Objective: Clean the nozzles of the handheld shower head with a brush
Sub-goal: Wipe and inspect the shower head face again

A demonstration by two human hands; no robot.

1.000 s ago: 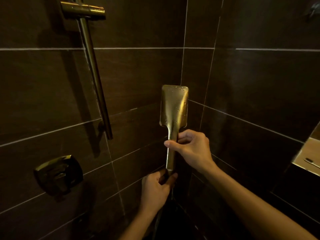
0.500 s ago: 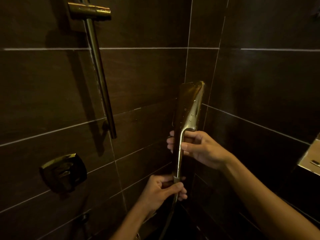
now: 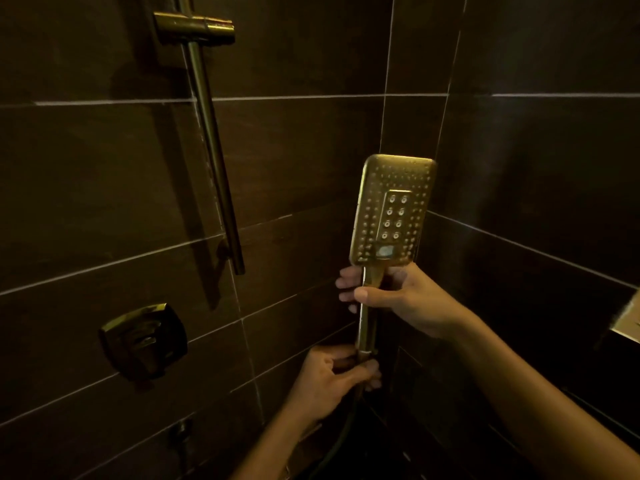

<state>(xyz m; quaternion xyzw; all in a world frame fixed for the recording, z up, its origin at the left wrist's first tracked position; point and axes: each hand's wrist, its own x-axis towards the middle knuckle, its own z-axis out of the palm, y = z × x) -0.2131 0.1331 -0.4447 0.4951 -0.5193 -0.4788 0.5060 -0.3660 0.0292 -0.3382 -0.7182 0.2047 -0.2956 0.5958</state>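
Bathroom shower stall: dark wall tiles [image 3: 311, 161], brass slide rail [image 3: 214, 150], wall valve [image 3: 143, 342], w/ handheld shower head [image 3: 393, 209].

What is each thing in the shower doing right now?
shower head: upright, nozzles facing the camera.
right hand: grips the handle just under the head.
left hand: grips the handle's bottom end.
holder: empty, high on the bar.
hose: hangs below the handle.

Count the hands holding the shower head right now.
2. The right hand grips the shower head just below its nozzles; the left hand grips the bottom of its handle by the hose.
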